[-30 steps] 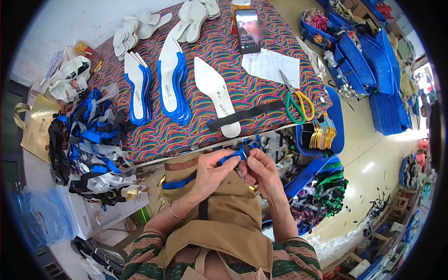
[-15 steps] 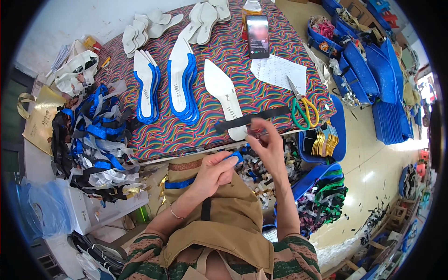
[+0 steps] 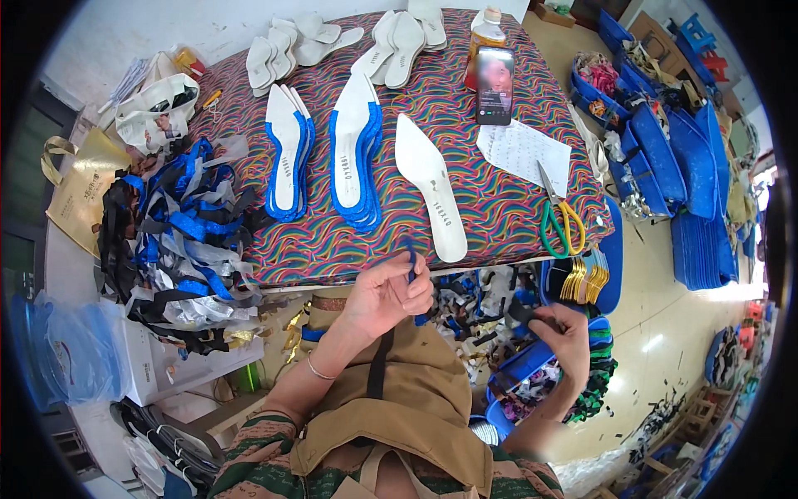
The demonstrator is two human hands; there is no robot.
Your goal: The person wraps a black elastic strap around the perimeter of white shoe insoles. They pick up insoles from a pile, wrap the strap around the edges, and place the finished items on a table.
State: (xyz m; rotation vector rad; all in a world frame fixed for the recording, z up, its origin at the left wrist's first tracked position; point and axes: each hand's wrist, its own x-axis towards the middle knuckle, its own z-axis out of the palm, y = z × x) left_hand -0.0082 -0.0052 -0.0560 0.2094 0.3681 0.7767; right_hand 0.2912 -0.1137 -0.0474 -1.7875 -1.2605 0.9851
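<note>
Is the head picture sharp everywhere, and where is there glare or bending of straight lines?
Head view: the centre is sharp; the edges of the table with the multicoloured wavy cloth bend toward the black fisheye rim; bright glare lies on the pale floor at right; the left hand looks sharp.

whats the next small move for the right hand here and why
Probably lift the right hand with the black strap piece it pinches and bring it over to the left hand, which holds a blue strap at the table edge. The hands are apart, with the right low by the blue bin.
</note>
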